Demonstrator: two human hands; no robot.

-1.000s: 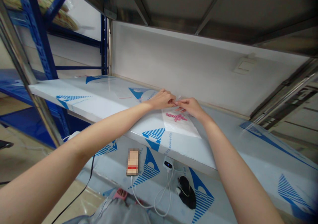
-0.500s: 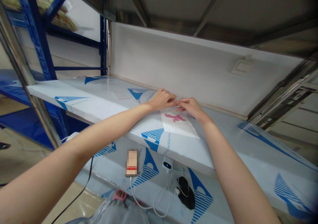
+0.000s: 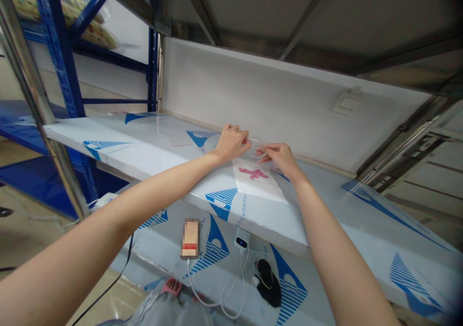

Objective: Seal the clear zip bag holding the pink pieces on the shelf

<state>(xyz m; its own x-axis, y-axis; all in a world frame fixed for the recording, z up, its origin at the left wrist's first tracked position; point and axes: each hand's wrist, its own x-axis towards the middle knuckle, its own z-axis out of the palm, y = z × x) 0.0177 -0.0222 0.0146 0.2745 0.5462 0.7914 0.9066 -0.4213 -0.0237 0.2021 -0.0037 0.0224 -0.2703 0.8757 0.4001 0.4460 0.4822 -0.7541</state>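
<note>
Pink beads (image 3: 253, 173) lie in a loose cluster on a white sheet (image 3: 258, 189) on the shelf. Just behind them, my left hand (image 3: 233, 142) is closed, its fingers curled and pressed together. What it grips, if anything, is too small to name. A bit of clear plastic (image 3: 254, 142) shows beside its fingertips. My right hand (image 3: 280, 157) is bent over the far right side of the sheet, thumb and fingers pinched. Whatever sits in that pinch cannot be made out. A narrow gap separates the two hands.
The film-covered shelf (image 3: 343, 220) runs along a white wall (image 3: 253, 85), under a metal shelf (image 3: 253, 12). On the lower level lie a phone (image 3: 190, 239), a white device (image 3: 241, 240) with cables and a black object (image 3: 268, 282). Blue racking (image 3: 60, 51) stands at left.
My hands have drawn apart from meeting fingertips, the left one shifting slightly left. The beads and sheet keep their place on the shelf. The view has shifted a little.
</note>
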